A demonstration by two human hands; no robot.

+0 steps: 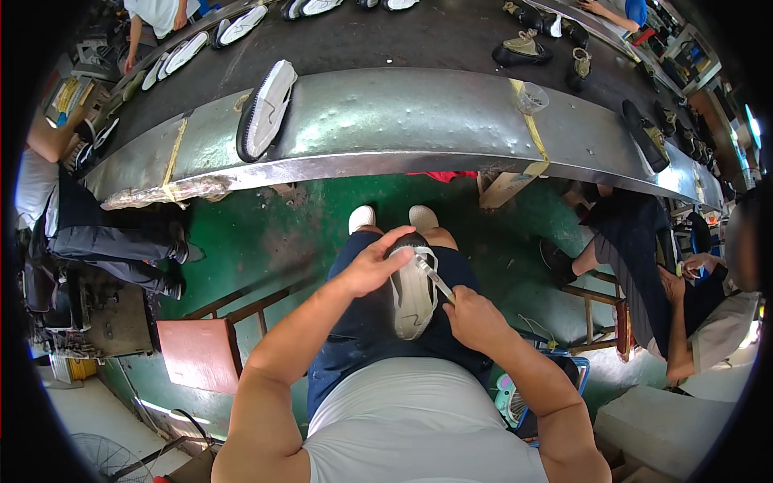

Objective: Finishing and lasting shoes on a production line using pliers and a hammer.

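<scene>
A shoe (413,302) with a pale grey-white face and a dark end rests on my lap, its dark end pointing away from me. My left hand (374,266) is closed around that dark end, thumb and fingers on either side of it. In my right hand (477,319) I grip a slim tool (435,278) with a light, shiny shaft; whether it is a knife or a brush I cannot tell. Its tip meets the shoe near the dark end, close to my left thumb. Another black-and-white shoe (267,111) lies on the metal bench edge ahead.
A metal-edged bench (403,113) curves across in front, with a dark surface behind carrying several white shoes (240,26) and olive-and-black shoes (522,50). A clear cup (532,98) stands on its edge. Co-workers sit left and right (684,298). A stool (198,352) is at my left.
</scene>
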